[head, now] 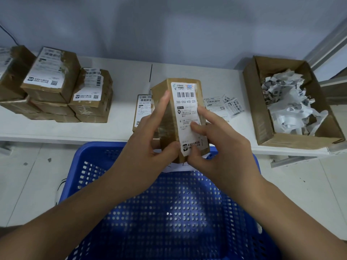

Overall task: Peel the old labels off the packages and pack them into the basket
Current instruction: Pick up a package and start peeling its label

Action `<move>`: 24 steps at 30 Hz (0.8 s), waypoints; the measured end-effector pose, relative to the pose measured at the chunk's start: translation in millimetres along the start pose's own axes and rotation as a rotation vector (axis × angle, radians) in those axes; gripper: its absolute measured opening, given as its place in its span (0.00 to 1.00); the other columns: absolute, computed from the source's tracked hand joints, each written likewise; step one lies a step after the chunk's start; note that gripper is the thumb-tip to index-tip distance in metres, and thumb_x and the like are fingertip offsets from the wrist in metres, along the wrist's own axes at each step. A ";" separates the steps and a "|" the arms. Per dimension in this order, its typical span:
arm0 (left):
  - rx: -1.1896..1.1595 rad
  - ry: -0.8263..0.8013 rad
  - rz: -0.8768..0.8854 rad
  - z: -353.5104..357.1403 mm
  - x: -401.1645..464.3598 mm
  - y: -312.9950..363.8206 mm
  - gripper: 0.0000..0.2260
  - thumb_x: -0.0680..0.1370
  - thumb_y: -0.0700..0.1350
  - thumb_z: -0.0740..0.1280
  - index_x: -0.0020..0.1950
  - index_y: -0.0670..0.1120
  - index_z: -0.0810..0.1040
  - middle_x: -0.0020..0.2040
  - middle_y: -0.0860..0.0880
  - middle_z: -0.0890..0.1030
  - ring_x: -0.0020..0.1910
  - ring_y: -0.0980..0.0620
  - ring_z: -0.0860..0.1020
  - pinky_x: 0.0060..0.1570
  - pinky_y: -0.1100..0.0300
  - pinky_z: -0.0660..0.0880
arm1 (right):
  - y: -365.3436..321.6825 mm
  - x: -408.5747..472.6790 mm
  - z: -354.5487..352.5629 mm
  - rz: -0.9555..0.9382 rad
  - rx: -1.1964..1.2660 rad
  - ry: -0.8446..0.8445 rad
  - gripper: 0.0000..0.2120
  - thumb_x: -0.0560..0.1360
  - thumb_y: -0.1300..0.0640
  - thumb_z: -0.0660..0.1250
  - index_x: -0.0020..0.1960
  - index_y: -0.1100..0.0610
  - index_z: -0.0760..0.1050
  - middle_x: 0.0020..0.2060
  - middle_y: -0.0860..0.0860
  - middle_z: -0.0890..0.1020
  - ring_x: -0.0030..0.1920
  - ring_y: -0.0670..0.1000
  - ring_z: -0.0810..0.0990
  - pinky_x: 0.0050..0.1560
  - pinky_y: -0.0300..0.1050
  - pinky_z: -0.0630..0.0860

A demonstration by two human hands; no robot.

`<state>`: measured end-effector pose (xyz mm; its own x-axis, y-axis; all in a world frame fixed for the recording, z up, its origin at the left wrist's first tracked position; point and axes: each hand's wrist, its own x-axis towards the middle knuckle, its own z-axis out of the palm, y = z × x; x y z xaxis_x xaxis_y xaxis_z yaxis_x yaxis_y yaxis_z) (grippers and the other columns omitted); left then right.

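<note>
My left hand (150, 139) grips a brown taped package (169, 113) by its left side, holding it upright above the far rim of the blue basket (90, 166). A white shipping label (187, 113) covers the package's front face. My right hand (216, 139) is at the label's lower right, its thumb and fingers pinching the label's bottom corner. Another labelled package (142, 109) lies on the table just behind the held one. The basket's perforated floor is in view with no packages on it.
A stack of labelled brown packages (56, 85) sits at the table's left. At the right stands an open cardboard box (262, 119) full of crumpled peeled labels. Loose peeled labels (223, 106) lie flat on the white table (93, 128) between them.
</note>
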<state>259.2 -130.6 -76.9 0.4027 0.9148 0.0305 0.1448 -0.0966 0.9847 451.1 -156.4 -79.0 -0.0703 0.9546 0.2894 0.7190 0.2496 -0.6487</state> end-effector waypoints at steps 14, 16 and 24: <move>-0.031 0.008 -0.013 -0.9 -0.2 2.1 0.41 0.81 0.36 0.67 0.78 0.73 0.51 0.72 0.58 0.72 0.66 0.43 0.79 0.54 0.50 0.83 | -2.3 0.8 -2.0 0.052 0.196 -0.035 0.30 0.67 0.42 0.70 0.64 0.56 0.81 0.73 0.43 0.72 0.68 0.39 0.75 0.61 0.40 0.79; -0.032 0.013 -0.015 0.7 -1.0 2.8 0.42 0.80 0.35 0.67 0.78 0.72 0.51 0.71 0.59 0.72 0.66 0.44 0.79 0.54 0.51 0.83 | -1.9 0.3 -1.3 0.050 0.157 -0.007 0.28 0.67 0.43 0.69 0.63 0.56 0.82 0.72 0.44 0.74 0.67 0.39 0.76 0.59 0.39 0.80; -0.092 0.090 -0.024 -1.5 -0.5 9.3 0.40 0.81 0.34 0.66 0.79 0.69 0.53 0.65 0.66 0.77 0.57 0.56 0.84 0.49 0.62 0.82 | -2.9 1.1 -8.8 -0.007 0.193 -0.035 0.20 0.74 0.54 0.76 0.64 0.55 0.82 0.74 0.46 0.72 0.72 0.40 0.71 0.66 0.30 0.70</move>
<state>258.9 -131.3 -67.4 0.3164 0.9484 0.0183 0.0678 -0.0419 0.9968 455.0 -157.5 -70.6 -0.1013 0.9568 0.2724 0.5727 0.2800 -0.7705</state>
